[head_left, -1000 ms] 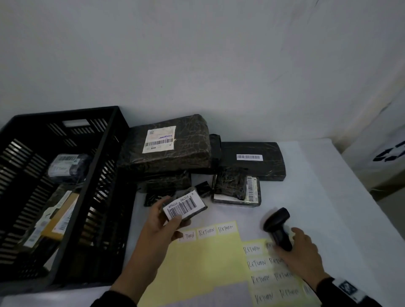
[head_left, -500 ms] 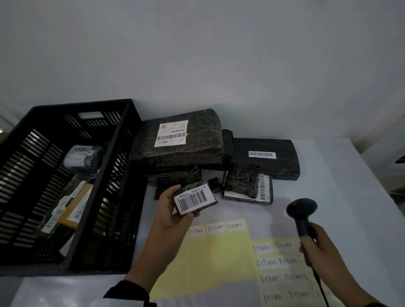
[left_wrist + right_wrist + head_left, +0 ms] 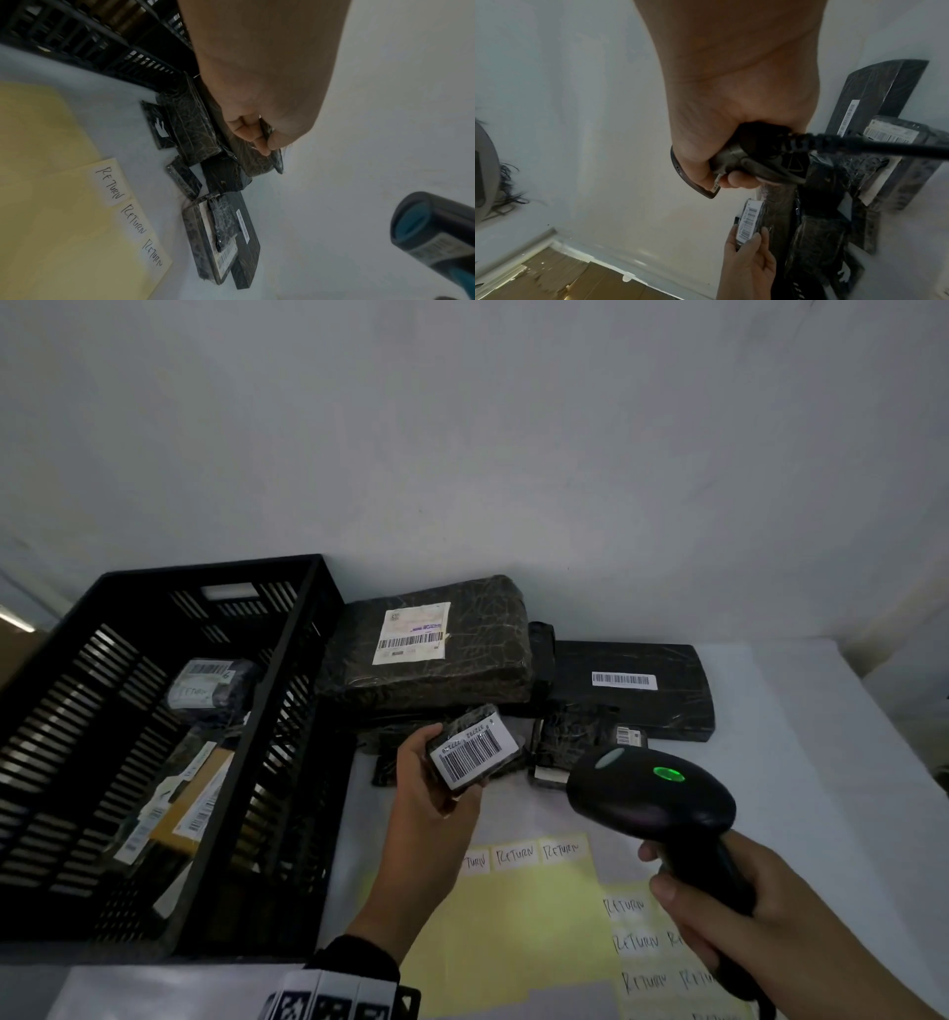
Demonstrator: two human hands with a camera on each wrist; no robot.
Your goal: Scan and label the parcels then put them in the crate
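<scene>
My left hand [image 3: 436, 793] grips a small black wrapped parcel [image 3: 475, 752] with a white barcode label facing up, held above the table. The same small parcel [image 3: 748, 223] shows edge-on in the right wrist view. My right hand [image 3: 719, 911] grips the handle of a black barcode scanner [image 3: 649, 796], whose green light is lit and whose head points toward the parcel. The scanner's window [image 3: 411, 223] appears at the right in the left wrist view. A black slatted crate [image 3: 308, 618] stands at the left with several labelled parcels inside.
More black wrapped parcels lie stacked behind the hands: a large one [image 3: 436, 649] with a shipping label, a flat one [image 3: 631, 685] at the right, smaller ones [image 3: 570, 742] in front. A yellow sheet [image 3: 529, 906] with white "RETURN" stickers [image 3: 513, 855] covers the near table. A wall rises close behind.
My right hand lifted the scanner off the sticker sheet and swung it up toward the parcel; its green light is now on. My left hand raised the small parcel slightly.
</scene>
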